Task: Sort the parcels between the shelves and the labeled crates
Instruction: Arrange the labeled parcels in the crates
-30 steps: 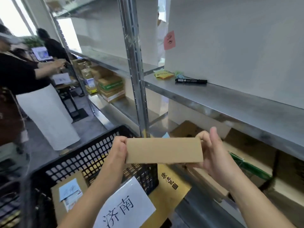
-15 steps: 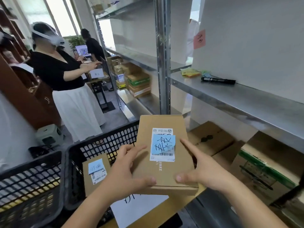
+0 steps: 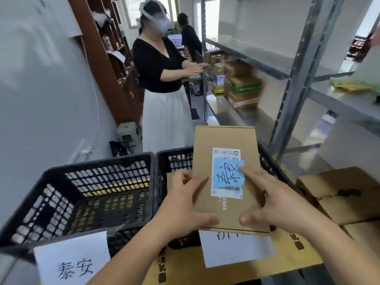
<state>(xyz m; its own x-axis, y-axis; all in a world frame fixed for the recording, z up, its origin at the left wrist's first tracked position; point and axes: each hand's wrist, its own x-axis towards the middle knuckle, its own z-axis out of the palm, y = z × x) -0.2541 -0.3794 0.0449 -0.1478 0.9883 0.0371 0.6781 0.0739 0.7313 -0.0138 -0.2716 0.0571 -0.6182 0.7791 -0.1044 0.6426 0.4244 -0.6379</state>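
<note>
I hold a flat brown cardboard parcel (image 3: 224,145) face up over the right black crate (image 3: 174,155). A white shipping label and a blue handwritten note (image 3: 228,171) are stuck on its top. My left hand (image 3: 185,206) grips its near left edge, thumb on top. My right hand (image 3: 273,200) grips the near right edge, forefinger lying on the blue note. To the left stands another black crate (image 3: 98,167) with a white paper label (image 3: 72,262) on its front. The right crate's own label (image 3: 236,249) is partly hidden by the parcel.
A metal shelf rack (image 3: 298,79) rises on the right, with stacked boxes (image 3: 242,89) on a lower shelf further back. Cardboard boxes (image 3: 339,192) lie at the lower right. A person in a black top and white skirt (image 3: 162,89) stands ahead in the aisle.
The parcel went from edge-on to lying flat with its label up. My view has swung left, and the left crate with its label has come into sight.
</note>
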